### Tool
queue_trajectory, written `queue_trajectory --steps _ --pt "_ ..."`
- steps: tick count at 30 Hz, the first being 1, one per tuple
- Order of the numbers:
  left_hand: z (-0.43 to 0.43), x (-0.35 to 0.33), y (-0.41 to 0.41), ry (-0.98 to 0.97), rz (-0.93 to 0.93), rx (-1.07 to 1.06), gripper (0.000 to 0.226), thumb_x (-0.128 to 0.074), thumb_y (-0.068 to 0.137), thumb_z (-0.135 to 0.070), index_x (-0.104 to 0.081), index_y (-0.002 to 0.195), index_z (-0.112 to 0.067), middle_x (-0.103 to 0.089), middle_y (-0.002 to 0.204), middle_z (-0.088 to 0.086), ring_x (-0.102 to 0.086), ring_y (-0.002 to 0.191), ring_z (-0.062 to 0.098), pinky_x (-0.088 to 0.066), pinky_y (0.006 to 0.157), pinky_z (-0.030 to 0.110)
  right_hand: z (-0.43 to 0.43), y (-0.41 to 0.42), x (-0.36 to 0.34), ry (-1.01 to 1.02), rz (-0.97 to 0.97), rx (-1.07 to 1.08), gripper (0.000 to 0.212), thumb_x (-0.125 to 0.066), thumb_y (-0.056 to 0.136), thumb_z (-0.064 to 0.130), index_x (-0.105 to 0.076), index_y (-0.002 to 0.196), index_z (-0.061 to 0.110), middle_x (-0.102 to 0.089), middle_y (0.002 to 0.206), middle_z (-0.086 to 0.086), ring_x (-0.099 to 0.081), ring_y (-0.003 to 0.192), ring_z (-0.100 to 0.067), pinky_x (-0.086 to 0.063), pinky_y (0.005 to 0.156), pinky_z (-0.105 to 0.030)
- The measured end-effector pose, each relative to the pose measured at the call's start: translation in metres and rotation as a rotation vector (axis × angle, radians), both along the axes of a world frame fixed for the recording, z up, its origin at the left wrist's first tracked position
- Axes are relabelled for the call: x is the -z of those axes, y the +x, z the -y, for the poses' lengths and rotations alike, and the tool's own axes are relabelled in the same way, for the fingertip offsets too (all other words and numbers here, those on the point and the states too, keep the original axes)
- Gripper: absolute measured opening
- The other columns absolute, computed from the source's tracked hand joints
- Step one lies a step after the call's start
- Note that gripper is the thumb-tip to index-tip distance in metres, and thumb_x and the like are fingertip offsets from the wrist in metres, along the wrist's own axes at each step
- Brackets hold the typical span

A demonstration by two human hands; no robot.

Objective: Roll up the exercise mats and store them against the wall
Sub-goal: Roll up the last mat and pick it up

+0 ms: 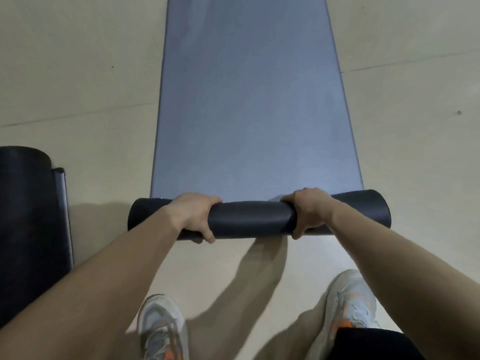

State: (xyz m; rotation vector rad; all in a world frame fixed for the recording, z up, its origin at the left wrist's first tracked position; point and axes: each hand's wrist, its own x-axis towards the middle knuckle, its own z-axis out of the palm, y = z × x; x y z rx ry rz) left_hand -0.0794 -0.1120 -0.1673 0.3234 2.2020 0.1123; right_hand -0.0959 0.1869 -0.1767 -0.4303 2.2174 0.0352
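— What's underfoot?
— Pale floor (pixel 78 74), thin seams. A blue mat (pixel 249 113) lies flat toward twelve o'clock; a dark mat (pixel 28 216) sits at nine.
— And the hands?
— The left hand (pixel 193 214) and right hand (pixel 309 209) both grip the blue mat's rolled near end.

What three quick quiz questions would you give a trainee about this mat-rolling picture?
1. True or false: the left hand and the right hand both grip the rolled end of the blue mat.
2. How much of the mat is rolled? A) only the near end B) nearly all C) none
3. Fill in: the other dark roll lies on the floor to the person's ____ side.
Key: 1 true; 2 A; 3 left.
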Motion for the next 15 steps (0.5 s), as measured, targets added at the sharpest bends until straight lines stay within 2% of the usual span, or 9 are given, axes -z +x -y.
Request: queue_trajectory --steps 2,4,6,9,11,12,13,15 --pt "0.003 0.003 0.016 0.036 0.088 -0.022 0.086 -0.09 0.053 -0.051 -0.053 0.13 -0.043 -0.064 0.104 -0.017 -0.061 0.09 0.011 -0.045 0.068 0.029 -0.004 0.019 0.0 -0.014 0.08 0.022 0.081 -0.09 0.056 0.053 -0.058 0.13 0.043 -0.069 0.118 0.012 -0.062 0.102 -0.017 -0.053 0.096 -0.037" --pt "0.005 0.004 0.025 0.079 0.052 -0.074 0.096 -0.091 0.052 -0.052 -0.051 0.138 -0.04 -0.054 0.123 -0.014 -0.058 0.104 0.014 -0.051 0.081 0.032 -0.008 0.027 -0.001 -0.055 0.095 0.073 0.081 -0.092 0.059 0.049 -0.058 0.132 0.041 -0.069 0.12 0.012 -0.062 0.105 -0.016 -0.052 0.098 -0.035" --pt "0.008 0.0 0.034 0.091 -0.083 -0.095 0.102 -0.09 0.054 -0.056 -0.045 0.144 -0.038 -0.044 0.136 -0.01 -0.05 0.119 0.019 -0.05 0.095 0.038 -0.009 0.026 -0.004 -0.067 0.109 0.111 0.082 -0.093 0.059 0.047 -0.059 0.133 0.038 -0.068 0.12 0.01 -0.062 0.107 -0.017 -0.052 0.099 -0.035" --pt "0.013 -0.003 0.047 0.044 -0.224 -0.075 0.089 -0.077 0.071 -0.065 -0.04 0.149 -0.04 -0.05 0.14 -0.009 -0.051 0.124 0.021 -0.046 0.1 0.04 -0.007 0.018 -0.008 -0.066 0.149 0.153 0.082 -0.095 0.055 0.047 -0.062 0.129 0.036 -0.068 0.118 0.009 -0.062 0.103 -0.018 -0.051 0.095 -0.033" --pt "0.015 -0.001 0.044 0.055 -0.157 -0.092 0.086 -0.075 0.075 -0.065 -0.04 0.15 -0.04 -0.054 0.14 -0.008 -0.053 0.124 0.021 -0.045 0.102 0.041 -0.006 0.014 -0.01 -0.068 0.179 0.19 0.084 -0.096 0.057 0.046 -0.058 0.131 0.036 -0.067 0.125 0.007 -0.06 0.105 -0.019 -0.049 0.096 -0.033" --pt "0.016 0.0 0.035 0.075 -0.103 -0.109 0.086 -0.077 0.074 -0.063 -0.043 0.149 -0.04 -0.056 0.138 -0.008 -0.055 0.122 0.021 -0.046 0.102 0.041 -0.007 0.016 -0.008 -0.069 0.166 0.196 0.091 -0.094 0.059 0.048 -0.052 0.139 0.036 -0.064 0.132 0.005 -0.058 0.111 -0.02 -0.048 0.1 -0.035" --pt "0.018 -0.001 0.023 0.107 -0.05 -0.141 0.084 -0.081 0.072 -0.06 -0.048 0.146 -0.039 -0.06 0.135 -0.01 -0.058 0.12 0.02 -0.046 0.102 0.04 -0.009 0.021 -0.007 -0.064 0.104 0.177 0.102 -0.091 0.061 0.053 -0.042 0.149 0.035 -0.059 0.139 0.002 -0.055 0.12 -0.023 -0.046 0.106 -0.039" --pt "0.021 -0.001 -0.003 0.179 0.066 -0.22 0.072 -0.088 0.07 -0.049 -0.06 0.136 -0.039 -0.07 0.12 -0.016 -0.065 0.11 0.014 -0.05 0.095 0.032 -0.014 0.045 -0.001 -0.037 -0.203 0.117 0.121 -0.083 0.064 0.063 -0.019 0.16 0.028 -0.044 0.153 -0.008 -0.043 0.137 -0.031 -0.035 0.117 -0.047"
